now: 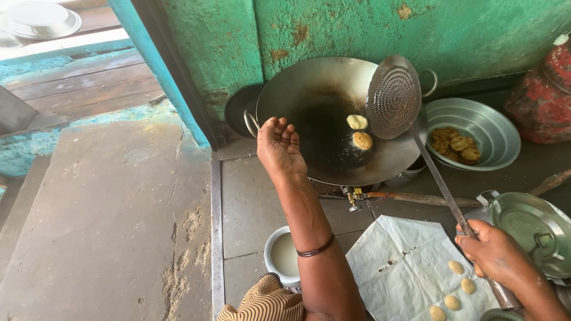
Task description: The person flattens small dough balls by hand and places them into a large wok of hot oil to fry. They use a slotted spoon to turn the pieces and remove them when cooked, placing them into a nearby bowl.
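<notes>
My left hand point(278, 144) is raised palm up at the near left rim of a big dark wok point(321, 89), fingers loosely curled, holding nothing I can see. Two pale dough patties point(360, 131) float in the dark oil inside. My right hand point(495, 249) grips the long handle of a round perforated skimmer point(392, 98), which rests tilted over the wok's right rim. Several raw patties point(456, 285) lie on a white paper sheet point(398, 261) by my right hand.
A metal bowl point(496, 128) with several fried brown patties stands right of the wok. A lidded steel pot point(532, 229) is at the right, a red cylinder point(547, 95) behind it. A white cup point(279, 255) of pale liquid stands near my left forearm. Green wall behind.
</notes>
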